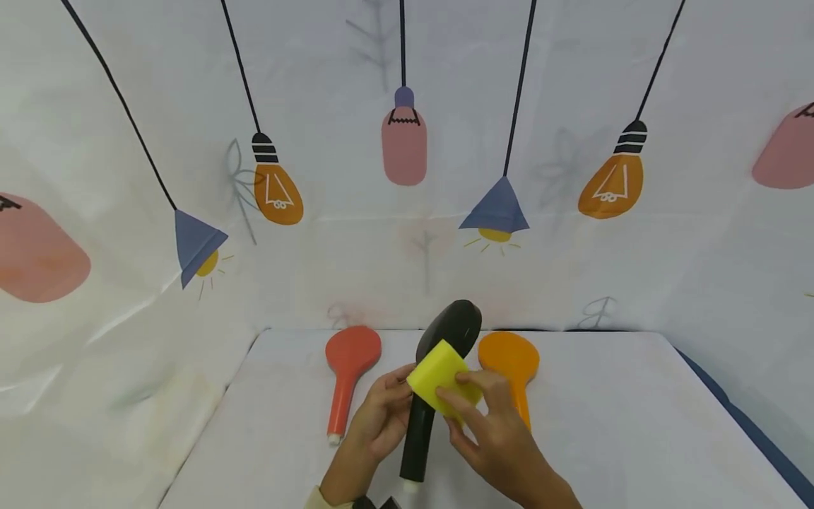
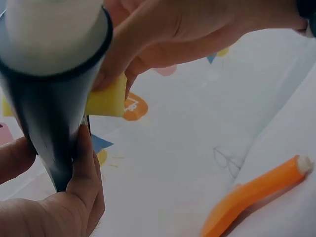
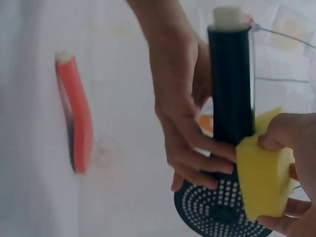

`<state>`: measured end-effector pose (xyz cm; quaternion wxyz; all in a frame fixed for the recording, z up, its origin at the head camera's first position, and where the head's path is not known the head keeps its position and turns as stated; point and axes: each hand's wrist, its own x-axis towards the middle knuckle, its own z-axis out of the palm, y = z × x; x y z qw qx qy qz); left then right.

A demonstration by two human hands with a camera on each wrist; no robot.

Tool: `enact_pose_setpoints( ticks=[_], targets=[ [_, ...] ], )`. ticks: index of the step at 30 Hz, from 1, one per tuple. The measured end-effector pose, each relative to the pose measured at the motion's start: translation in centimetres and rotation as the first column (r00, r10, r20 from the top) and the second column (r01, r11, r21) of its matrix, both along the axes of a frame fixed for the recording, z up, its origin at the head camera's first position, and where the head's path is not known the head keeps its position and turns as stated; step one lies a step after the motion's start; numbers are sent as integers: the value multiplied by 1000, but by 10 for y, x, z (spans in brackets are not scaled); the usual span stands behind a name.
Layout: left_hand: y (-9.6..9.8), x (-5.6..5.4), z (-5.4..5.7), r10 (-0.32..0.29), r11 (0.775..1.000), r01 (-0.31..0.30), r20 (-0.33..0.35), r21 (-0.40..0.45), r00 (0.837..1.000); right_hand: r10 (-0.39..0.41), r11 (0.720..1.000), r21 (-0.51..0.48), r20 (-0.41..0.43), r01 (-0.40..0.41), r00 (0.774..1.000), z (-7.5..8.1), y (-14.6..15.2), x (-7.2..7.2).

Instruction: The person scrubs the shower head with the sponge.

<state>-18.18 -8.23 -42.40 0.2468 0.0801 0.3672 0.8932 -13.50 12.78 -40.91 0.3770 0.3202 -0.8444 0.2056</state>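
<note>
Grips black, round-headed plastic hand shower (image 1: 417,438), tilted lengthwise up and away, with nearer left hand (image 1: 386,413). Pinches yellow foam sponge block (image 1: 435,375) at its neck with right hand (image 1: 496,431).

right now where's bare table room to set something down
Bare table: right of the orange shower head; narrower, left of the red shower head, each to the edge. Crowded: between them, where the hands hold the black shower head and yellow sponge.
</note>
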Motion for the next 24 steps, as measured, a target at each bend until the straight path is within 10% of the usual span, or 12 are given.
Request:
enact_pose_setpoints(
  ticks=[7, 18, 24],
  targets=[
    [-5, -1, 1, 0, 999, 2, -45, 37, 999, 164, 987, 7, 6, -164, 987, 3, 1, 0],
    [4, 0, 1, -128, 986, 141, -142, 92, 982, 38, 988, -135, -230, -70, 973, 8, 18, -16],
    [9, -2, -2, -153, 988, 153, -155, -10, 976, -16, 943, -331, -106, -20, 994, 15, 40, -22]
  ],
)
